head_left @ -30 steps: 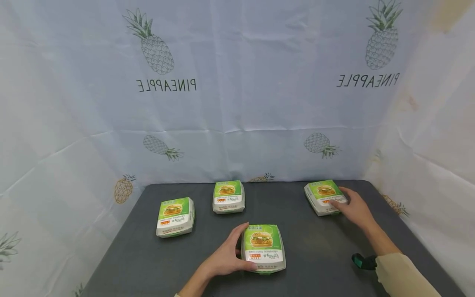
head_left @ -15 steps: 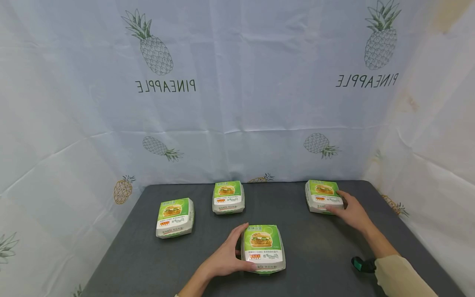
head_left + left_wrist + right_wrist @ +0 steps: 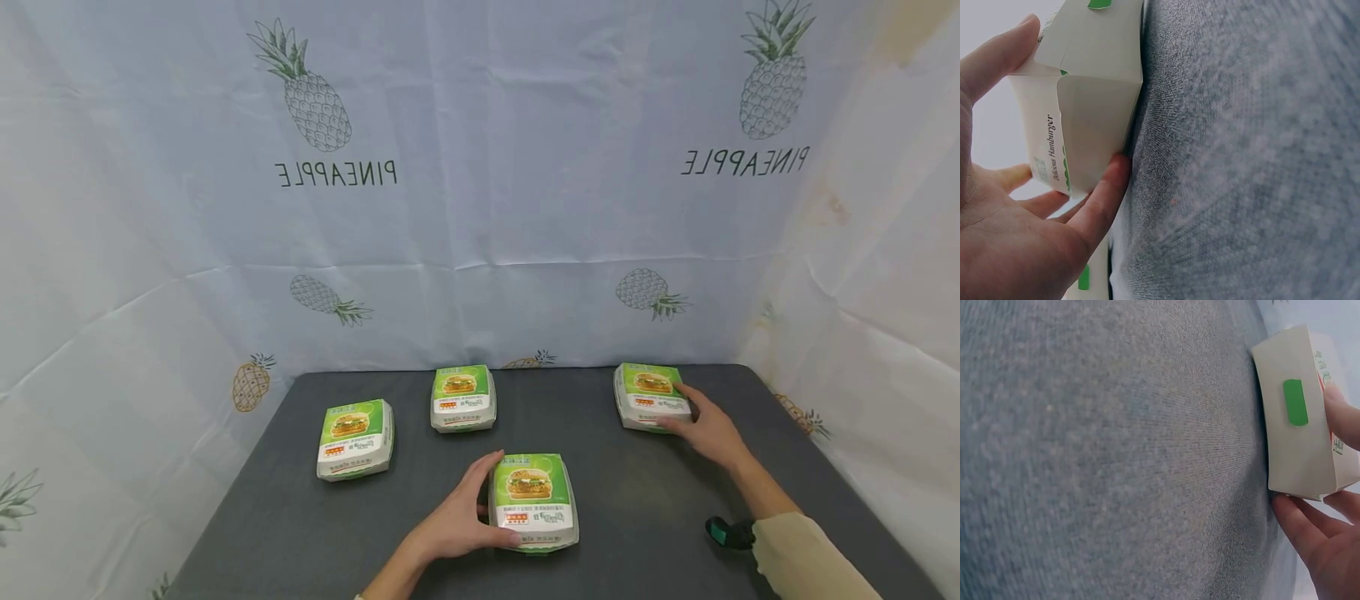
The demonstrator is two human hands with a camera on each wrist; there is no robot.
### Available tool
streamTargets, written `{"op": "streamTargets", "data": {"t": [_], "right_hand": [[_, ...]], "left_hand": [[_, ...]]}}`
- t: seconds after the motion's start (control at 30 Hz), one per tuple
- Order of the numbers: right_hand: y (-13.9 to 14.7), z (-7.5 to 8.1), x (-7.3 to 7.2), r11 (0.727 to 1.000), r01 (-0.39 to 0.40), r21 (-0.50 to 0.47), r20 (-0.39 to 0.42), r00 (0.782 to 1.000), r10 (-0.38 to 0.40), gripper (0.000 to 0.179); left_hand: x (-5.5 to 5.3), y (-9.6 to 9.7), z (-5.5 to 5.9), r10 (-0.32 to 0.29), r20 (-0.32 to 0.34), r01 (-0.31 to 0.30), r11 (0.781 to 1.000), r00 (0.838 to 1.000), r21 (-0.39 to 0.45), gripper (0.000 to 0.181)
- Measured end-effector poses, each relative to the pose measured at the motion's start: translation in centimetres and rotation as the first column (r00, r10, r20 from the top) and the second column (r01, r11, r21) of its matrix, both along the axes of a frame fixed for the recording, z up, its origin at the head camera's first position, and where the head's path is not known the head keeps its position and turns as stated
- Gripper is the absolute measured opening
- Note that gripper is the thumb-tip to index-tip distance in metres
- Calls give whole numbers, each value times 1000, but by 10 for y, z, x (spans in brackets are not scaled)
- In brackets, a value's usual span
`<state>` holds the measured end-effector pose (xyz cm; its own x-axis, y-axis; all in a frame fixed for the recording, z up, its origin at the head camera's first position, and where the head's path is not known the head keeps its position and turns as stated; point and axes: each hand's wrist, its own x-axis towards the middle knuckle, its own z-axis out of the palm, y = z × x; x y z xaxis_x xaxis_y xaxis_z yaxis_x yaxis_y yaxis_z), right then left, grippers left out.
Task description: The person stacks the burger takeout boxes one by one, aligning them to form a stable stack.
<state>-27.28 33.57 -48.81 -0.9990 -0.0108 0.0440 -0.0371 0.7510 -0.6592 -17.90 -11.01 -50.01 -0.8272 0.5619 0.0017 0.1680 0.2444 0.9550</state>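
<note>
In the head view my left hand holds the near corner and left side of a green and white hamburger box at the front middle of the dark table. The left wrist view has the thumb on the top edge of this box and fingers along its side. At the back right, my right hand grips another hamburger box, its thumb at the front edge and fingers on the right side. Seen from the right wrist, this box sits flat on the dark cloth-like surface.
Two more hamburger boxes lie on the table: one at the left, the other at the back middle. A white curtain printed with pineapples hangs close behind the table. A black strap is near the right sleeve.
The box under my right hand has turned from a slant to nearly straight and shifted slightly left. My left hand and the other boxes have stayed where they were.
</note>
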Motion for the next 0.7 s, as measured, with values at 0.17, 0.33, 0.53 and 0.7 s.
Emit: {"op": "streamTargets", "data": {"t": [0.17, 0.33, 0.53, 0.7], "right_hand": [[-5, 0, 3, 1000, -10, -21, 2, 1000, 10, 97], [-12, 0, 9, 999, -17, -38, 16, 1000, 17, 96], [-17, -1, 16, 997, -15, -71, 7, 1000, 15, 95], [-22, -3, 18, 994, -23, -104, -4, 1000, 22, 94]], "left_hand": [[1, -1, 1, 5, -3, -5, 1000, 1000, -10, 109], [1, -2, 1, 11, -14, -11, 1000, 1000, -26, 109], [0, -1, -2, 10, -13, -10, 999, 1000, -37, 110], [-1, 0, -2, 17, -16, -18, 999, 1000, -42, 110]]}}
